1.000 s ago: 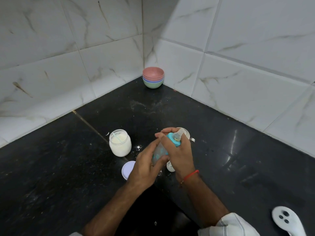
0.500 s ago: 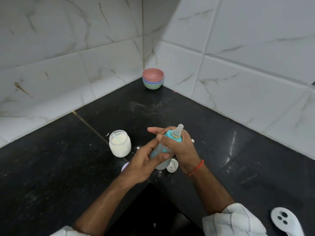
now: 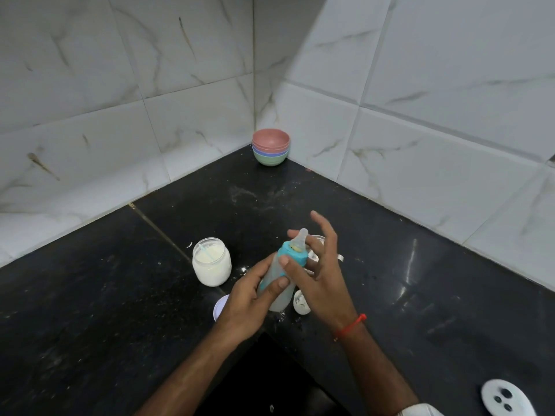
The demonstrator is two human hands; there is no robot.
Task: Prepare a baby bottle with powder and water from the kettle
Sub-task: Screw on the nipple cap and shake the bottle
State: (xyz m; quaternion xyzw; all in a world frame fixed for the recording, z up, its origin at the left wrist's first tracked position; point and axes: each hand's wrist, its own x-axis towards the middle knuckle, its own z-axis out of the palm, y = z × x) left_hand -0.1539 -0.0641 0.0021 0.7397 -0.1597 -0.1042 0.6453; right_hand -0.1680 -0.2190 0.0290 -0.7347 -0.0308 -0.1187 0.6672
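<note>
A clear baby bottle with a teal collar and a soft teat stands tilted over the black counter. My left hand wraps around its body. My right hand has its thumb on the collar while the other fingers are spread apart behind the teat. An open glass jar of white powder holding a small pale scoop stands just left of the bottle.
A white lid lies under my left wrist and a small white cap beside the bottle's base. Stacked coloured bowls sit in the tiled corner. A white plug lies at bottom right. Spilled powder speckles the counter.
My right hand went from gripping the collar to opening its fingers around the teat. The bottle rose slightly and the teat now shows fully.
</note>
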